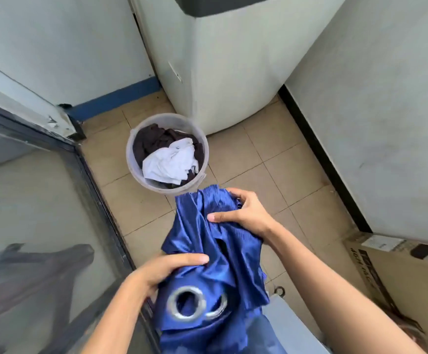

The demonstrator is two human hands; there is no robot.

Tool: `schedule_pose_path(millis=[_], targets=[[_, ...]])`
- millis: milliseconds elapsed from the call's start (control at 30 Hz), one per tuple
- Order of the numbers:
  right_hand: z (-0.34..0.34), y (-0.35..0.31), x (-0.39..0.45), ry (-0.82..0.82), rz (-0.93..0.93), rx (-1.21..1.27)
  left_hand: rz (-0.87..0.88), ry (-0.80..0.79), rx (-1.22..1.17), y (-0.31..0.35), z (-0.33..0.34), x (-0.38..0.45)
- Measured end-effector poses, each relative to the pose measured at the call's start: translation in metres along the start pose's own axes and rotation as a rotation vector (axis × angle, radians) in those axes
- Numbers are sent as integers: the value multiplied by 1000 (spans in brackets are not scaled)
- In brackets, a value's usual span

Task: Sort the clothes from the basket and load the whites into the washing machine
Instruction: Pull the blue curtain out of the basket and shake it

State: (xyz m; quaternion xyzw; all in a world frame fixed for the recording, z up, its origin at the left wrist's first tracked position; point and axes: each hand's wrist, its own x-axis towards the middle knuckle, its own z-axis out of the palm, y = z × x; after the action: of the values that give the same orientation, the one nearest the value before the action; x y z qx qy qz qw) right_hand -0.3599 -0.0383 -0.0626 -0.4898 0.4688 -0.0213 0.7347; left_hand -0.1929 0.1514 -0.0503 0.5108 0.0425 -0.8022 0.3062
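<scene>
I hold a shiny blue curtain (215, 254) with metal eyelet rings in both hands, above the tiled floor. My left hand (167, 270) grips its lower left folds. My right hand (243, 213) pinches its upper part. Beyond it stands a round translucent basket (133, 159) on the floor, holding a white garment (172, 163) on top of dark clothes (154, 141). The white washing machine (223, 67) with a dark top stands behind the basket, against the wall.
A glass door with a dark frame (100, 200) runs along the left. A cardboard box (401, 272) leans at the right wall. A pale object (289, 325) lies under the curtain near my feet. Beige floor tiles lie between basket and right wall.
</scene>
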Motion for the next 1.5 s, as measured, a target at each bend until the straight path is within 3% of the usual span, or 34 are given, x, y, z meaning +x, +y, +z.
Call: schedule_pose_path(millis=[100, 167, 300, 400, 567, 767, 967, 1133, 1300, 1400, 1500], targets=[[19, 54, 15, 395, 89, 269, -6, 153, -9, -20, -21, 54], [23, 93, 26, 542, 164, 344, -6, 211, -55, -35, -41, 93], [13, 153, 35, 302, 391, 204, -11, 249, -95, -51, -70, 147], [6, 207, 65, 90, 456, 283, -13, 284, -111, -69, -91, 205], [17, 260, 117, 163, 338, 323, -35, 292, -203, -93, -108, 262], [17, 308, 170, 217, 425, 307, 91, 349, -154, -102, -139, 310], [23, 347, 214, 265, 439, 266, 91, 358, -65, -115, -182, 368], [23, 374, 240, 300, 510, 183, 106, 437, 266, -124, -206, 394], [17, 364, 249, 106, 610, -274, 16, 426, 654, -129, -219, 386], [21, 346, 252, -75, 659, -242, -71, 438, 1136, -123, -215, 375], [34, 316, 252, -171, 571, -336, 4, 403, 1265, -114, -202, 367]])
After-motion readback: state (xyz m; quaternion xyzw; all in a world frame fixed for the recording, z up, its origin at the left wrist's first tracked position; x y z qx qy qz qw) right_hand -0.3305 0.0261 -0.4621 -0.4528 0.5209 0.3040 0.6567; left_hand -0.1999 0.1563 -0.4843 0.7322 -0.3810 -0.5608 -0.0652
